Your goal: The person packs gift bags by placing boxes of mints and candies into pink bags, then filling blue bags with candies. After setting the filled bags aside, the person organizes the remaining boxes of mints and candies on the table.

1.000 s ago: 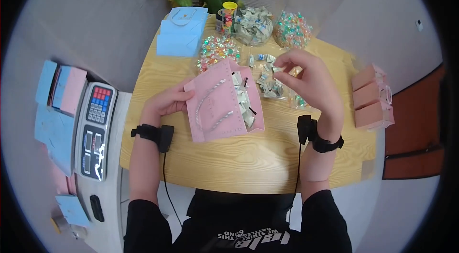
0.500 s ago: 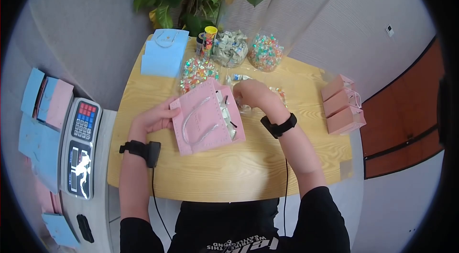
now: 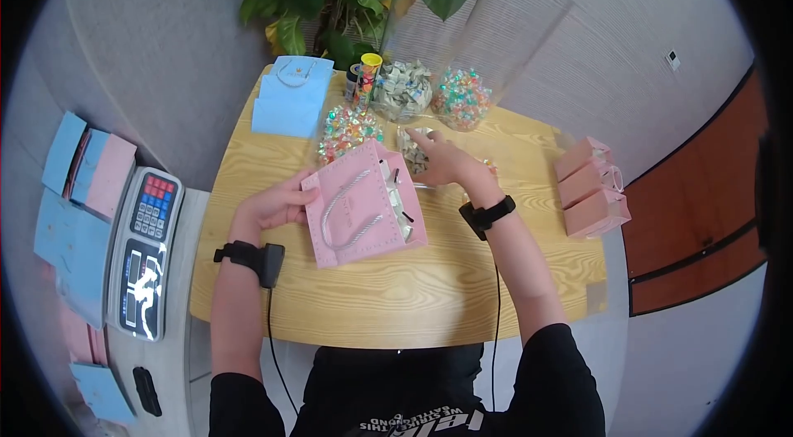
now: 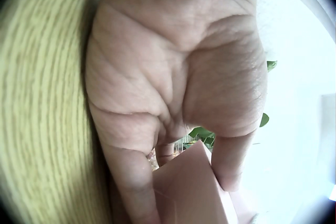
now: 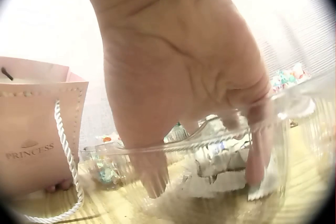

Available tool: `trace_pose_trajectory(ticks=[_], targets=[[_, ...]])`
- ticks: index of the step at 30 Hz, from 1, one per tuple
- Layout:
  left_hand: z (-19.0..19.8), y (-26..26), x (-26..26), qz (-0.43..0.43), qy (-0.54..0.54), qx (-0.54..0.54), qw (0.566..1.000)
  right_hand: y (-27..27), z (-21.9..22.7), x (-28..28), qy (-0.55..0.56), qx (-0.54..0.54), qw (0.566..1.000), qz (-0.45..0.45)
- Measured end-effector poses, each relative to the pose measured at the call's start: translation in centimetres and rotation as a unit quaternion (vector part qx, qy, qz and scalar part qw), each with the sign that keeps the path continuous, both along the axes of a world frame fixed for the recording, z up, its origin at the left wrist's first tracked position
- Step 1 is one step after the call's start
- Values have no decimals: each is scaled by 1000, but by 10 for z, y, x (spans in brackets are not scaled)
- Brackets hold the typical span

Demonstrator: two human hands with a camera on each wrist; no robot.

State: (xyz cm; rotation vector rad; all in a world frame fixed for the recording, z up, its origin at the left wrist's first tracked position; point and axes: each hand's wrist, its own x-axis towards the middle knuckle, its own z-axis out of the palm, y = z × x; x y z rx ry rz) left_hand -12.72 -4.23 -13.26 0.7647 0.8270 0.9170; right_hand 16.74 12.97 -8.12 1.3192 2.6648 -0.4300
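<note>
My left hand (image 3: 277,204) grips the side edge of a pink paper bag (image 3: 324,204), thumb on its printed face. The bag leans with its mouth toward the right, showing pale wrapped pieces and dark thin bits inside. In the left wrist view, the left hand (image 4: 173,66) has thumb and fingers around a pink corner (image 4: 184,187). Beyond the bag, my right hand (image 3: 450,166) reaches with spread fingers over pale wrapped pieces (image 3: 413,158). The right wrist view shows the right hand (image 5: 184,71) dipping into a clear container (image 5: 210,148), fingertips by the wrapped pieces (image 5: 223,161).
Colourful sweets (image 3: 351,131) lie behind the bag. Two clear cylinders, one with pale pieces (image 3: 403,92), one with bright sweets (image 3: 462,98), stand behind. Blue bags (image 3: 289,106) are back left, small pink bags (image 3: 596,212) right, a scale (image 3: 144,255) far left.
My right hand has come down from above the container, and its fingers have spread out among the wrapped pieces. The left hand keeps hold of the pink bag. The head view has shifted.
</note>
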Motion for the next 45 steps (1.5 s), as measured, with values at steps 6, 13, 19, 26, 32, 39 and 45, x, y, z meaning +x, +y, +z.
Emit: trace_pose_trajectory(ticks=[6,13,19,26,32,39,45], targets=[[3,-1,3,-3,5,-1,1000,-2,-9,2,31,88,995,16],[1,1,1,-14,-1,12,1000,0,-10,-6,-15,61,998,11],[1,0,1,-9,4,13,1000,3,-9,-14,19,3,1000,-16],[0,1,0,-20,7,11,1000,13,-6,-17,-22,0,1000,3],[-3,1,-2,-24,4,-2,1000,3,-10,-17,32,40,998,-35],[-7,3,-3,-17,3,-1,1000,11,-16,-15,33,71,997,6],[0,1,0,-9,4,-14,1000,-6,-14,-13,44,175,984,9]])
